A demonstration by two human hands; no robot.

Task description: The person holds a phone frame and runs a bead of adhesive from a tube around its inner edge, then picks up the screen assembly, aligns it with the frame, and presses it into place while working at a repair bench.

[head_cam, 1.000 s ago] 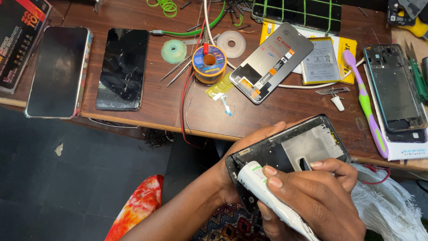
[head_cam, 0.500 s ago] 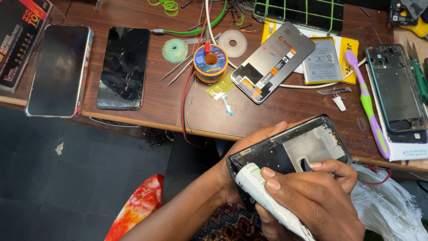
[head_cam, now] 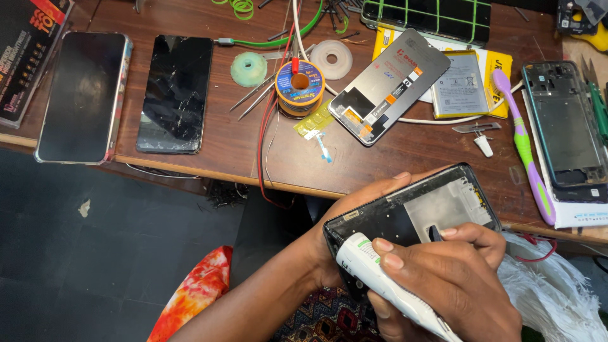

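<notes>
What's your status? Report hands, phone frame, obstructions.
Left hand cradles the phone frame from beneath. Right hand grips a white tube, held against the frame's open inside. Nothing blocking the frame.

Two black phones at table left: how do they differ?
The leftmost phone has an unbroken screen; the cracked phone beside it is visibly shattered. The leftmost phone sits in a case and overhangs the table edge; the cracked one is bare and lies fully on it. Both lie face-up, dark.

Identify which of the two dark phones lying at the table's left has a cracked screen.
The bare black phone, nearer the green ring; the cased phone beside it looks unbroken.
</notes>
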